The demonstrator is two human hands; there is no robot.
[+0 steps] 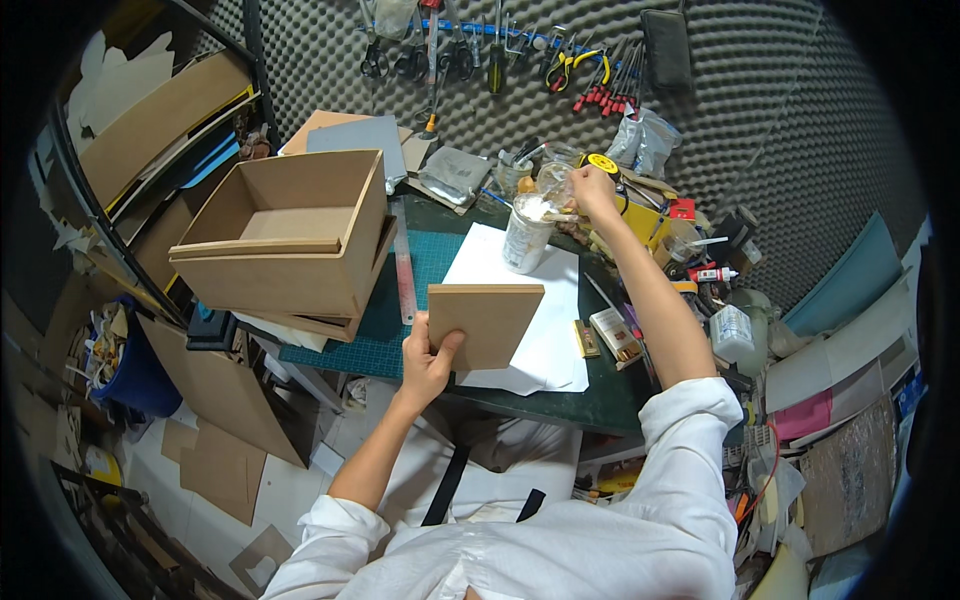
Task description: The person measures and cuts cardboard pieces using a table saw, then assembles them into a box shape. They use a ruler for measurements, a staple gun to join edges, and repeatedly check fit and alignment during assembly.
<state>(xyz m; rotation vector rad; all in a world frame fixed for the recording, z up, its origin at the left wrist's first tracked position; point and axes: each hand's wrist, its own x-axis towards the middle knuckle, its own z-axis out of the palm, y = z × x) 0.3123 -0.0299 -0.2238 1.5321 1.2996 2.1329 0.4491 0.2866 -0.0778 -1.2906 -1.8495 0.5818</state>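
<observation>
My left hand [427,362] grips a small brown fibreboard panel [490,328] by its left edge, thumb on the near face, and holds it tilted up over the white paper [553,345]. Beyond it stands a white plastic jar [524,245], uncovered, with white stuff at its mouth and a stick-like handle across the rim. Just above the jar, the closed fingers of my right hand [594,191] meet the edge of a clear round lid [556,180]. The fingertips are partly hidden.
A brown open-topped box [290,215] stands at left on the green cutting mat [432,243], beside a steel ruler [404,268]. A yellow tape measure [601,163] lies behind my right hand. Clutter crowds the right side. Scissors and pliers [565,70] hang on the foam wall.
</observation>
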